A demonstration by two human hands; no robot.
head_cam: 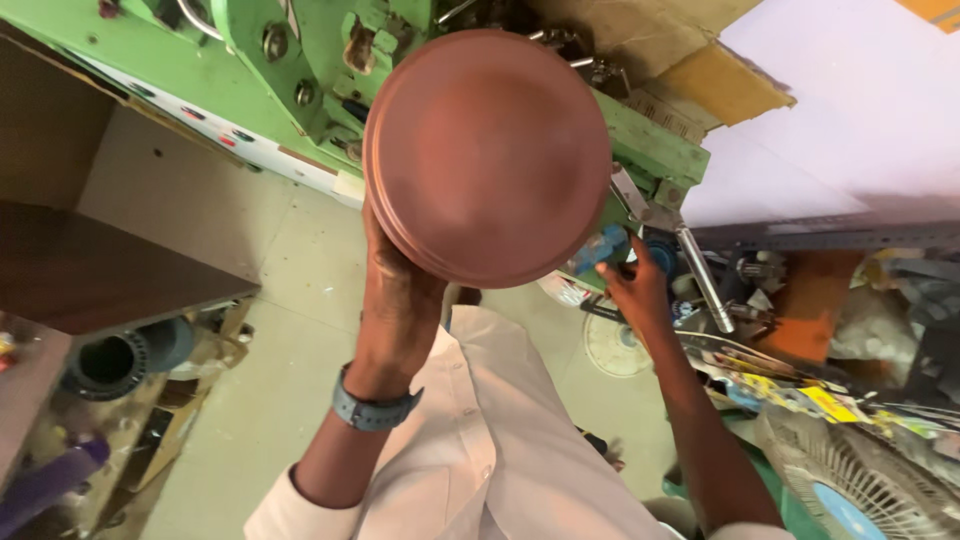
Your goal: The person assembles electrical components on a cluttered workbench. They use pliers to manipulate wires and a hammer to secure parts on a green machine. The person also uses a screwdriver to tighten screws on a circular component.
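My left hand (pixel 395 300) grips a stack of round reddish-brown metal plates (pixel 487 155) by its lower left rim and holds it up in front of a green machine (pixel 300 60). A grey watch sits on that wrist. My right hand (pixel 640 290) reaches to the right below the plates, next to a metal lever handle (pixel 700 275) on the machine; its fingers are curled, and I cannot tell whether it holds anything.
A dark wooden board (pixel 90 270) and grey pipe ends (pixel 110 362) lie at the left. At the right are cluttered tools, papers and a white fan guard (pixel 860 480). A pale tiled floor (pixel 250 400) lies below. A white disc (pixel 615 345) rests near my right hand.
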